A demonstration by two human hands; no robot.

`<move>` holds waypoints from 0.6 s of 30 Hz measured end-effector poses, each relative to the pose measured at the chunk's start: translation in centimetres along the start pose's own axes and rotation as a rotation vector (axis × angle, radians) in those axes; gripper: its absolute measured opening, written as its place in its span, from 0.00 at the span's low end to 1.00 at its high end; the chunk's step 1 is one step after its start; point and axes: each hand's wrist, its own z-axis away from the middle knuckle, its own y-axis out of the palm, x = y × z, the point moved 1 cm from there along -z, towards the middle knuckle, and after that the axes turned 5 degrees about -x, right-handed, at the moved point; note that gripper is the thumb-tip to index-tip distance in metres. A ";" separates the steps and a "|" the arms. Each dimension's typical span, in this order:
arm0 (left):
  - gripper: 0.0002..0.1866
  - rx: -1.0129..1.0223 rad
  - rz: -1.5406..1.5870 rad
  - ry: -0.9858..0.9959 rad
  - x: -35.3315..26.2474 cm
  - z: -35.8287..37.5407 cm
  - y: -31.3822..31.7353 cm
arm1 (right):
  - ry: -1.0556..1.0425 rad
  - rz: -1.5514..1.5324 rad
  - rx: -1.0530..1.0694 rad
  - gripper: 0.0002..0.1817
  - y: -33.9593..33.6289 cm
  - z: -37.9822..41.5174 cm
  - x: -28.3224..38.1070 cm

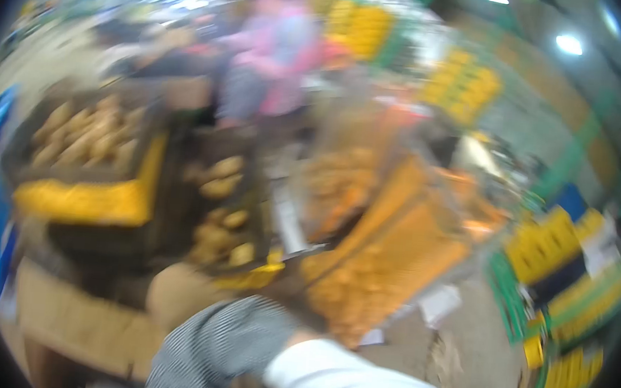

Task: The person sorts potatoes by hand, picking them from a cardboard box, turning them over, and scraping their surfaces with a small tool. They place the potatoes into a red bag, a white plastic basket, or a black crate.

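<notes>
Motion smears the whole head view. From the lower right comes my right arm in a white sleeve [376, 385], with a strip of bare wrist showing. My right hand [215, 343], in what looks like a grey striped glove, bends down toward the lower left with its fingers hidden. Against it lies a rounded tan shape [182, 297]; I cannot tell whether the hand holds it. Just beyond is a dark crate [177, 220] containing several pale oval potato-like items [220, 187]. My left hand is not in view.
At the left, a crate with a yellow front [80, 201] holds tan oval produce [89, 136]. A wooden board [85, 322] lies nearer. Orange sheeting [402, 234] slants at the right. A person in pink [285, 53] stays beyond. Yellow crates [547, 245] stand far right.
</notes>
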 end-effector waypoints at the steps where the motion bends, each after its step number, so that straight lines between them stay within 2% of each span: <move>1: 0.43 -0.019 0.077 0.037 -0.2 2.0 -1.9 | 0.024 0.026 0.096 0.12 -1.3 -0.5 1.2; 3: 0.44 0.033 0.232 0.069 0.0 5.3 -4.6 | 0.063 0.084 0.290 0.06 -5.8 -1.3 6.4; 4: 0.45 0.080 0.281 0.060 0.4 6.7 -5.1 | 0.110 -0.061 0.322 0.10 -6.4 -1.4 6.0; 5: 0.45 0.150 0.299 0.052 1.0 8.1 -5.7 | 0.270 -0.319 0.310 0.16 -6.7 -1.3 6.3; 6: 0.47 0.060 0.329 0.013 0.3 8.6 -3.1 | 0.426 -0.573 0.301 0.22 -6.2 -1.1 6.4; 7: 0.39 -0.200 0.408 0.025 -0.7 9.2 -0.4 | 0.561 -0.733 0.311 0.29 -6.3 -1.4 6.5; 8: 0.39 -0.075 0.465 0.012 -0.7 9.5 -1.4 | 0.441 -0.659 0.246 0.31 -5.3 -1.5 7.0; 9: 0.45 -0.052 0.517 0.003 -0.5 9.7 -2.0 | 0.398 -0.503 0.284 0.30 -5.7 -1.6 9.0; 11: 0.37 0.058 0.528 0.082 0.1 10.2 -2.8 | 0.250 -0.413 0.370 0.26 -4.7 -0.7 9.3; 15: 0.33 0.090 0.535 0.128 -0.7 11.3 -0.7 | 0.265 -0.318 0.531 0.24 -5.0 0.0 11.5; 17: 0.31 0.110 0.528 0.153 -0.6 11.6 -0.8 | 0.273 -0.315 0.571 0.24 -4.5 0.5 11.8; 18: 0.30 0.056 0.481 0.161 -0.4 11.6 -0.9 | 0.297 -0.277 0.549 0.24 -4.3 0.5 12.1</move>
